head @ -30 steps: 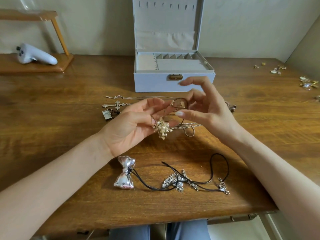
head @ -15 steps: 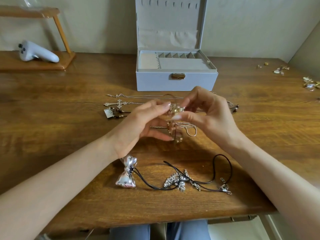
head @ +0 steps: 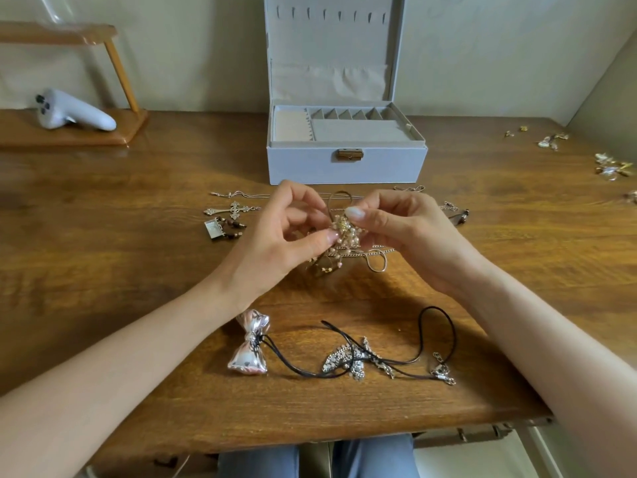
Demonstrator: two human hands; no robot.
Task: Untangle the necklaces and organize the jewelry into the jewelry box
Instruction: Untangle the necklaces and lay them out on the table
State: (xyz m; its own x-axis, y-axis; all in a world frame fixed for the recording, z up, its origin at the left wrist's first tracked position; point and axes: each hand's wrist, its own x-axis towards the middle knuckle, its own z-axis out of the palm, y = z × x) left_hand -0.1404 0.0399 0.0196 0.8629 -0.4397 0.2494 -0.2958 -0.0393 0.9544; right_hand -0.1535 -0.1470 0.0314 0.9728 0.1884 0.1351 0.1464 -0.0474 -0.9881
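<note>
The pearl cluster (head: 345, 232) is half buried under the fingers (head: 355, 212); its chain (head: 377, 252), perhaps knotted, can't be traced. Gold pieces (head: 612, 166) at the right edge of the tabletop (head: 138, 219) blur, and the jewelry box lid (head: 334, 46) runs past the top.

No text, brand, number or sign can be read. The jewelry box (head: 310, 165) and its gold clasp (head: 350, 155) show no legible marking.
</note>
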